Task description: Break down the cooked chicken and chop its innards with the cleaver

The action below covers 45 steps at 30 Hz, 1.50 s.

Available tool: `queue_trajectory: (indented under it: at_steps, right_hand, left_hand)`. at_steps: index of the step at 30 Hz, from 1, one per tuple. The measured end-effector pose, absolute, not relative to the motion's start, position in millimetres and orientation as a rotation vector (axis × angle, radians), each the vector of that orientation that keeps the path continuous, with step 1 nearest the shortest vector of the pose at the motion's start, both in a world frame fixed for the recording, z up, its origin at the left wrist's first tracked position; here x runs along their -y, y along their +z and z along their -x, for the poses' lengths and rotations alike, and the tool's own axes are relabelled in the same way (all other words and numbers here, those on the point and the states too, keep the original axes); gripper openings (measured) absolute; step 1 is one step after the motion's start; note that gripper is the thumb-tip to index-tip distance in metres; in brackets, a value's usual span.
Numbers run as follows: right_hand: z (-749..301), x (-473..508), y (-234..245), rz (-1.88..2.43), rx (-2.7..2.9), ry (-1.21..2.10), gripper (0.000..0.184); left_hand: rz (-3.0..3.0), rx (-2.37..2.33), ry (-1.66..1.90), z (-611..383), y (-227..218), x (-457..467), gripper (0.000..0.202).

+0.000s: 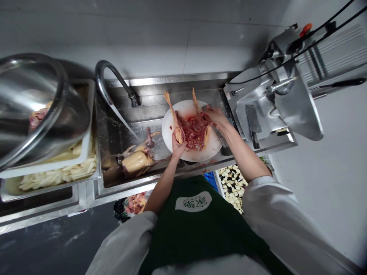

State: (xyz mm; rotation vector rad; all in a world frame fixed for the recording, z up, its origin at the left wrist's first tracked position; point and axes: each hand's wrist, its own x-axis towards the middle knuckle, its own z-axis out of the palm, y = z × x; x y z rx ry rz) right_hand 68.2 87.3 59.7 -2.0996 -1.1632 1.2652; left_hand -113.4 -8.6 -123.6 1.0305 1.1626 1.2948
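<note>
A split-open raw chicken (193,128) lies on a round white cutting board (212,147) over the right part of the steel sink (114,133). Its two feet point up toward the wall. My left hand (177,147) grips the carcass at its lower left edge. My right hand (215,115) holds the upper right side of the carcass, fingers curled on the meat. A knife (222,138) lies on the board beside my right forearm; neither hand holds it.
A second whole chicken (137,158) lies in the sink under water running from the faucet (107,82). A meat slicer (275,99) stands at right. Trays of pale cut strips (57,173) and a big steel bowl (34,103) sit at left. Diced eggplant (233,185) below.
</note>
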Motion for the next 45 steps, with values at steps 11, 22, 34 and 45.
queue_trajectory:
  at_steps: [11,22,34,45]
  right_hand:
    - [-2.8,-23.1,20.3,1.855,2.615,0.814,0.030]
    - [-15.7,-22.7,6.2,1.810,2.503,0.926,0.026]
    - [-61.0,-21.5,35.5,1.594,2.037,1.333,0.012]
    - [-15.2,55.8,-21.3,2.014,2.326,0.734,0.030]
  left_hand:
    - [-0.944,-1.136,1.287,115.2,-126.5,7.2,0.084]
    - [-0.942,-1.096,1.296,112.0,-124.7,8.3,0.089]
    - [-1.022,-1.037,1.241,127.5,-112.1,7.9,0.096]
    - [-0.944,-1.589,1.426,139.4,-124.9,47.7,0.038]
